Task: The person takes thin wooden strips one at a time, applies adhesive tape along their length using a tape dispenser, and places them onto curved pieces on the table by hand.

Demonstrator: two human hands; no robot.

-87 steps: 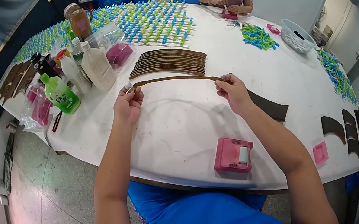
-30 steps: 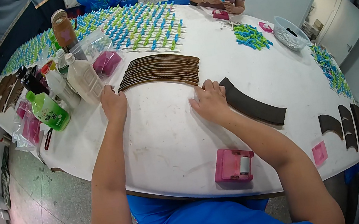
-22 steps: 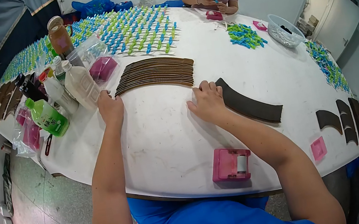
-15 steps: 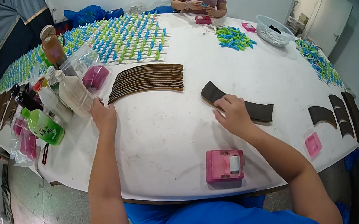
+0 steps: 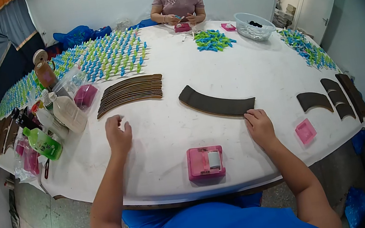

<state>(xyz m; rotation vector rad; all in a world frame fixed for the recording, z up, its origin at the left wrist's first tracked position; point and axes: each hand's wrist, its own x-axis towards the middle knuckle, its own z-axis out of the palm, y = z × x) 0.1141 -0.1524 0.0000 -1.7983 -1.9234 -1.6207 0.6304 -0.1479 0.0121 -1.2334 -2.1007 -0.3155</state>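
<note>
A dark grey curved strip (image 5: 216, 102) with a brown edge lies on the white table in front of me. My right hand (image 5: 260, 126) is at its right end, fingers closed on the lower corner. My left hand (image 5: 119, 134) is over the table, fingers loosely curled and thumb apart, with no held object visible. Just beyond it, a fanned row of similar curved strips (image 5: 130, 93) lies overlapped. Nearer to me, between my forearms, stands a pink tape dispenser (image 5: 205, 163) with a whitish roll.
Bottles (image 5: 69, 113) and plastic bags crowd the left. Blue and green pieces (image 5: 111, 53) cover the far left; loose piles (image 5: 215, 40) lie farther right. A clear basin (image 5: 255, 28), a pink tray (image 5: 305, 131) and more dark strips (image 5: 314, 101) are right. A co-worker (image 5: 178, 7) sits opposite.
My right hand has moved from the strip's middle to its right end. My left hand has drawn back from beside the fanned strips. The whole view has shifted.
</note>
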